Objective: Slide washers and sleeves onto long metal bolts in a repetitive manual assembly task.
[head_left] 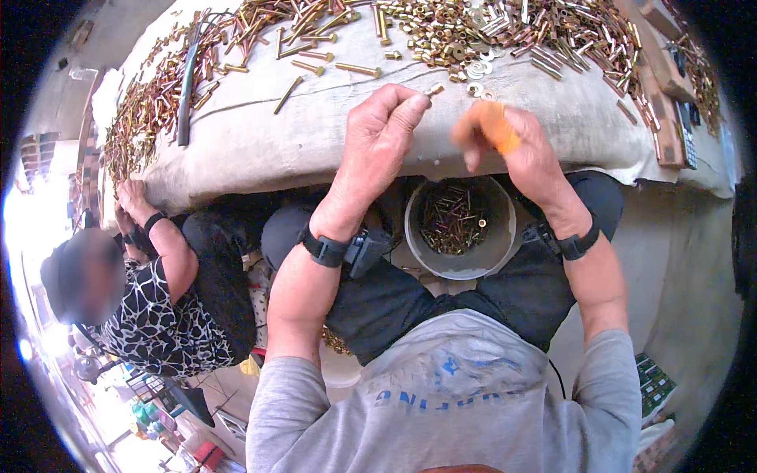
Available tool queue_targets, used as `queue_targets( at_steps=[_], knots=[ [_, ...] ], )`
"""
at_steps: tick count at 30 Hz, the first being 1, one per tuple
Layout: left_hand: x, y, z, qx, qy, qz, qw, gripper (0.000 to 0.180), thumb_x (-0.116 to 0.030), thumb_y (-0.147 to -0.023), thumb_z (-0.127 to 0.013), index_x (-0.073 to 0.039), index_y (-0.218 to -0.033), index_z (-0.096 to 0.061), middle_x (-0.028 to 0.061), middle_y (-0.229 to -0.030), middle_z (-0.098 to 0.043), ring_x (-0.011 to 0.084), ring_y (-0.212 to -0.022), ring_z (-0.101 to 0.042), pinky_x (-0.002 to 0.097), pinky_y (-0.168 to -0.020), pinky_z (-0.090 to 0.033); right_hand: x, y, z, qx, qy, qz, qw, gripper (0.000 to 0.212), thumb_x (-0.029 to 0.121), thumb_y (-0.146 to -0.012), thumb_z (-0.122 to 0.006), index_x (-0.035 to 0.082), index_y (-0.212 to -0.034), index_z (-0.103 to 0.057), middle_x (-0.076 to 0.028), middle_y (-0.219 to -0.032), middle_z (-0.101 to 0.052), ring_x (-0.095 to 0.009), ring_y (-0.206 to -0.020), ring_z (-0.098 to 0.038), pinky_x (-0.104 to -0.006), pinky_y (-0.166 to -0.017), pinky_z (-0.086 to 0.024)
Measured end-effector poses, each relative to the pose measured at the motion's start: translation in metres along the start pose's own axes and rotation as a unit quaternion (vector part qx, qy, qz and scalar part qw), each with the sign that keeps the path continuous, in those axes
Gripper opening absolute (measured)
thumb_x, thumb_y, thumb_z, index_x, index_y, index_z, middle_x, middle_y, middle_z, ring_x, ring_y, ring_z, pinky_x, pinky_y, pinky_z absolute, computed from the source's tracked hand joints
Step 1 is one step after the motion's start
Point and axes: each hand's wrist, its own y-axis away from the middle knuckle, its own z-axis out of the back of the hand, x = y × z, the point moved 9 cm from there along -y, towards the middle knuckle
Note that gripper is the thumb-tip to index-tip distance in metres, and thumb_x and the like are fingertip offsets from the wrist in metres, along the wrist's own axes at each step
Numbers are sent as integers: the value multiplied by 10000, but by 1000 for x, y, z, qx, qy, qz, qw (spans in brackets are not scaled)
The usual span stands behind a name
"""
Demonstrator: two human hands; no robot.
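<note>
My left hand point(380, 130) is raised over the near edge of a cloth-covered table point(268, 150), its thumb and forefinger pinched on a small brass-coloured bolt point(434, 91) whose end sticks out to the right. Most of that bolt is hidden by the fingers. Just to the right, my right hand point(516, 142) hovers with orange tape on a finger; its fingertips are smeared by motion, so whether they hold anything is unclear. Below both hands, a grey bucket point(461, 270) stands between my knees with many metal bolts point(453, 221) inside.
Loose long bolts point(315, 38), a heap of nuts point(434, 39), flat washers point(475, 69) and metal sleeves point(552, 59) cover the table's far side. A dark strip point(188, 87) lies at left. Wooden boards point(670, 142) edge the right. A co-worker point(169, 315) sits at left, hands at another pile.
</note>
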Motion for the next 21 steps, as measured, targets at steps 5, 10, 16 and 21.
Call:
queue_targets(
  at_steps=[5, 10, 16, 21],
  knots=[
    [-34, 14, -8, -102, -251, -214, 939, 137, -149, -931, -555, -51, -1019, -596, 55, -628, -573, 189, -526, -580, 317, -494, -458, -19, -9, -12, -140, -212, -38, 967, 571, 465, -1014, -329, -3, -1228, -574, -92, -1051, -626, -151, -926, -613, -297, -826, -516],
    [-40, 16, -16, -81, -371, -273, 884, 152, -89, -817, -611, -58, -958, -566, 115, -711, -580, 309, -667, -622, 386, -537, -498, -14, 1, -16, -168, -166, -123, 964, 648, 504, -1008, -280, -14, -1376, -405, -112, -1175, -588, -199, -1054, -595, -318, -949, -464],
    [-8, 0, 21, -85, -130, -71, 985, 172, -166, -936, -570, -15, -874, -625, 7, -666, -546, 82, -625, -447, 250, -569, -399, -11, -8, 2, -143, -195, -35, 970, 608, 452, -1016, -314, -51, -1342, -418, -186, -1238, -566, -253, -1085, -604, -344, -957, -473],
    [-21, 14, -3, -42, -208, -134, 968, 133, -139, -934, -551, -27, -927, -622, 98, -691, -596, 211, -611, -583, 328, -571, -468, -27, -8, -7, -100, -175, -59, 978, 712, 524, -1000, -231, -77, -1334, -417, -186, -1234, -561, -230, -1072, -599, -343, -966, -461]
  ],
)
